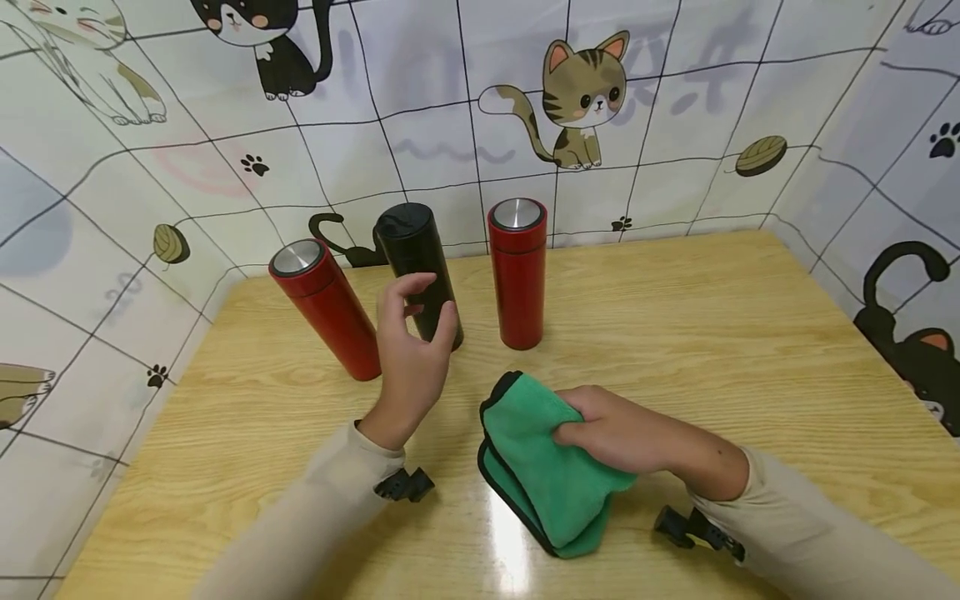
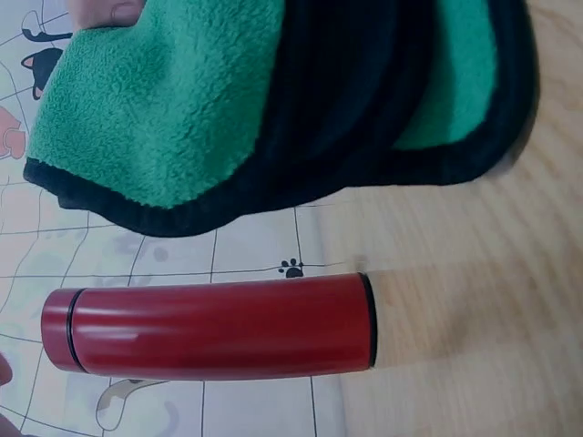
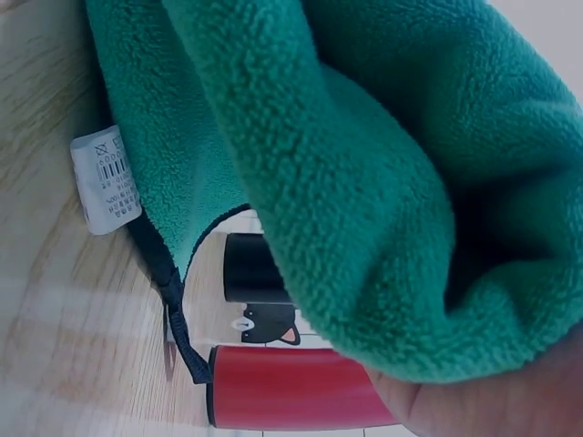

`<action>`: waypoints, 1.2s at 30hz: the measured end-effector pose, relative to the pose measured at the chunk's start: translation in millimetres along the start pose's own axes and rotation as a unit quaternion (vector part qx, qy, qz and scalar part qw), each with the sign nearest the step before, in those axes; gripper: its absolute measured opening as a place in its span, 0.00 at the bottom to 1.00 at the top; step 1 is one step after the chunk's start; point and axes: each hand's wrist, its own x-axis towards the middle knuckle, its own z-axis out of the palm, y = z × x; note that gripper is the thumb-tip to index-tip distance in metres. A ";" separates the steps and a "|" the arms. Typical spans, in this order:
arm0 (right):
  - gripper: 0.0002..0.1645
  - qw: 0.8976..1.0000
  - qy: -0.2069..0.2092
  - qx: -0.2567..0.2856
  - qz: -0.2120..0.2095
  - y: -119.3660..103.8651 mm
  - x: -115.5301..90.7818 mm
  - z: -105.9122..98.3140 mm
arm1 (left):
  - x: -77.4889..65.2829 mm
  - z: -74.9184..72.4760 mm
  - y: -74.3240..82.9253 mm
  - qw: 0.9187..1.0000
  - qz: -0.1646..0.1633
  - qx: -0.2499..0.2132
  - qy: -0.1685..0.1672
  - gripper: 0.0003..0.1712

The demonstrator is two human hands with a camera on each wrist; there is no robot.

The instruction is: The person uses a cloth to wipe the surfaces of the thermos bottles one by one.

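Observation:
My right hand [image 1: 622, 429] grips a folded green cloth [image 1: 543, 458] with black edging, thumb on top, and the cloth hangs over the table's front middle. A white label [image 3: 107, 179] shows on the cloth in the right wrist view. My left hand [image 1: 412, 358] is raised in front of a black thermos [image 1: 420, 250], its thumb and fingers curved apart with nothing between them. The hand overlaps the lower part of that thermos. To its left stands a red thermos [image 1: 326, 304] with a silver lid top. Another red thermos [image 1: 519, 283] stands upright to the right of the black one.
The wooden table [image 1: 712, 333] runs back to a wall covering [image 1: 420, 150] printed with cats and grid lines. It also rises along the left and right sides. Light reflects off the table's front edge below the cloth.

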 end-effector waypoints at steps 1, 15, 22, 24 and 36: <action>0.17 1.000 0.001 -0.001 -0.001 -0.1 0.0 0.0 | -0.5 -0.6 -0.6 1.000 0.005 0.006 0.014 0.22; 0.17 1.000 0.023 0.012 0.005 -2.2 -0.1 1.0 | 26.1 0.4 -14.1 0.998 -0.057 -0.011 -0.003 0.52; 0.17 0.999 0.040 0.006 0.010 0.2 1.3 1.4 | 42.0 3.8 -28.2 0.991 -0.133 -0.032 -0.013 0.54; 0.16 0.999 0.052 0.004 0.012 -0.4 1.6 1.6 | 45.0 2.2 -31.0 0.988 -0.154 -0.024 -0.017 0.54; 0.23 0.978 0.199 0.054 -0.011 -5.7 2.5 2.4 | 28.9 -9.0 -21.1 0.990 -0.132 -0.017 -0.041 0.50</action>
